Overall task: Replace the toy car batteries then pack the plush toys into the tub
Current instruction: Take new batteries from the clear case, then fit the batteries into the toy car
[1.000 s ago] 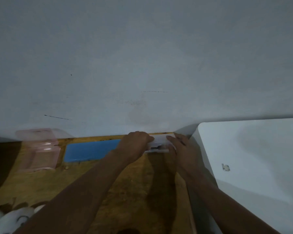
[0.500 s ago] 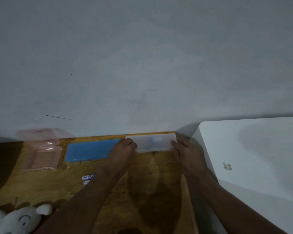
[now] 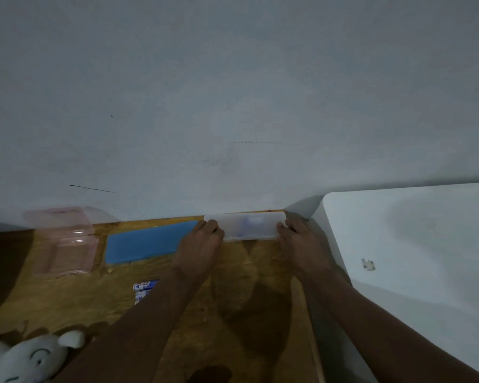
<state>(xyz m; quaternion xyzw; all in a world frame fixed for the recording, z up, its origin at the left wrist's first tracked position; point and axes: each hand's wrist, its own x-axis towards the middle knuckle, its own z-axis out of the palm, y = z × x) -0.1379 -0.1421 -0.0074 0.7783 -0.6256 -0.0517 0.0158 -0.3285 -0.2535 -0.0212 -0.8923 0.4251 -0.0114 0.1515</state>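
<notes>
Frosted white rectangular plastic case (image 3: 246, 226) lying flat at 12 o'clock on the yellow-brown wooden tabletop (image 3: 233, 299), long edge against the pale grey wall (image 3: 233, 92). Left hand (image 3: 199, 247) at the case's left end, fingers curled onto its corner; right hand (image 3: 302, 244) at the right end, fingertips pressed to that edge. Gripped between the two hands, one at each end. Contents blurred behind the frosted plastic, not identifiable.

Just left of the case, at 11 o'clock: one flat blue rectangular lid or tray (image 3: 147, 241), its right end hidden under the left hand. Further left, at 10 o'clock: one clear pink-tinted plastic hinged box (image 3: 62, 241), standing open against the wall. At 9 o'clock, near the left forearm: white-and-blue batteries (image 3: 143, 290), apparently two, partly hidden by the arm. At 7 o'clock, in the bottom corner: one white plush toy (image 3: 31, 360) with round ears and a stitched eye, cut off by the frame edge.

At 3 o'clock: one white smooth-topped cabinet or table surface (image 3: 412, 244) butting up to the wooden tabletop, close beside the right forearm, with a small pale scrap (image 3: 368, 264) on it.
</notes>
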